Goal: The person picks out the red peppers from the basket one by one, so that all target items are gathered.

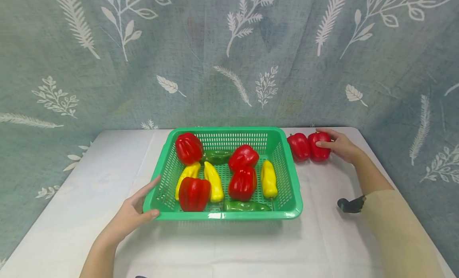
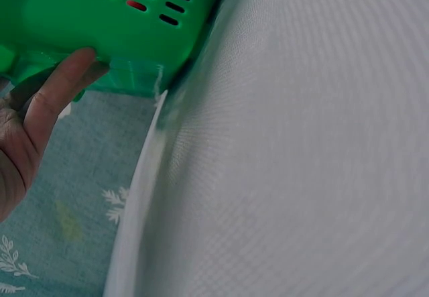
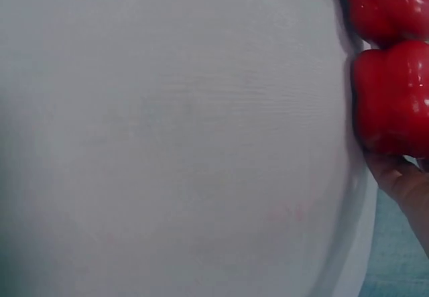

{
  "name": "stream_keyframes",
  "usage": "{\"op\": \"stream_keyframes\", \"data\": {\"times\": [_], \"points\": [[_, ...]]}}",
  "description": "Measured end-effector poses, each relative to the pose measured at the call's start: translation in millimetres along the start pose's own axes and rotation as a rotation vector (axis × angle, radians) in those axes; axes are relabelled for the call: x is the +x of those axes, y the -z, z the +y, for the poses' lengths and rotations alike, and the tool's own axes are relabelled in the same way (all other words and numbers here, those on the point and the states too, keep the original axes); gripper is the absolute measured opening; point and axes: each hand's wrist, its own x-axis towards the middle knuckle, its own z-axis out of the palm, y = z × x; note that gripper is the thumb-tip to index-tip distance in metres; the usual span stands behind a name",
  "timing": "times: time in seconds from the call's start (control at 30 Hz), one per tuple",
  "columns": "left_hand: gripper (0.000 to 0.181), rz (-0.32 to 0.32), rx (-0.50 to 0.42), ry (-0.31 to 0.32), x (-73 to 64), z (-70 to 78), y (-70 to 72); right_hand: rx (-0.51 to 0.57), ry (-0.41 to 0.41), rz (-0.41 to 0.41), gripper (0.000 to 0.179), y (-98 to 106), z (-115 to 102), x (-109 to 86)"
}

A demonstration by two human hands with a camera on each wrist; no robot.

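A green plastic basket (image 1: 222,215) stands on the white cloth with several red bell peppers (image 1: 194,194), three yellow peppers (image 1: 269,180) and two green peppers (image 1: 247,206) inside. At its front left corner is my left hand (image 1: 129,214), thumb at the front rim and fingers along the left side. The left wrist view shows those fingers (image 2: 64,86) extended against the basket's outer wall (image 2: 80,22). Right of the basket, my right hand (image 1: 338,144) grips a red bell pepper (image 1: 317,150) between thumb and fingers. Another red bell pepper (image 1: 299,147) sits beside it, nearer the basket.
White cloth (image 1: 265,250) covers the table. Behind it hangs a grey-green curtain (image 1: 201,91) with white leaf prints, which also runs along both sides. A dark strap-like piece (image 1: 350,205) sticks out at my right sleeve (image 1: 398,230).
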Motion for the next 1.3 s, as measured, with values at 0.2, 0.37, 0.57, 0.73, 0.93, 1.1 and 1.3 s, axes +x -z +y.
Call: {"op": "stream_keyframes", "data": {"times": [0.2, 0.37, 0.57, 0.73, 0.93, 1.1, 1.3], "points": [[0.077, 0.005, 0.014, 0.003, -0.1, 0.3, -0.2, 0.012, 0.001, -0.013, 0.082, -1, 0, -0.5], [0.077, 0.012, 0.043, 0.000, -0.2, 0.4, -0.7, -0.037, 0.024, 0.008, 0.085, 2, 1, -3.6], [0.077, 0.006, 0.041, 0.010, -0.6, 1.4, -0.6, -0.065, 0.030, 0.045, 0.087, 11, -3, -11.1], [0.078, 0.005, 0.033, 0.021, -0.5, 2.0, 0.0, -0.069, 0.063, 0.058, 0.083, 18, -13, -19.2], [0.078, 0.004, 0.027, 0.031, -0.7, 1.4, 1.2, -0.054, 0.074, 0.059, 0.078, 22, -30, -25.6], [0.078, 0.002, 0.024, 0.035, -1.2, 2.4, 0.9, -0.068, 0.101, 0.041, 0.076, 22, -45, -28.8], [0.078, 0.003, 0.025, 0.040, -1.3, 3.4, 0.8, -0.086, 0.153, 0.031, 0.074, 15, -63, -34.0]]}}
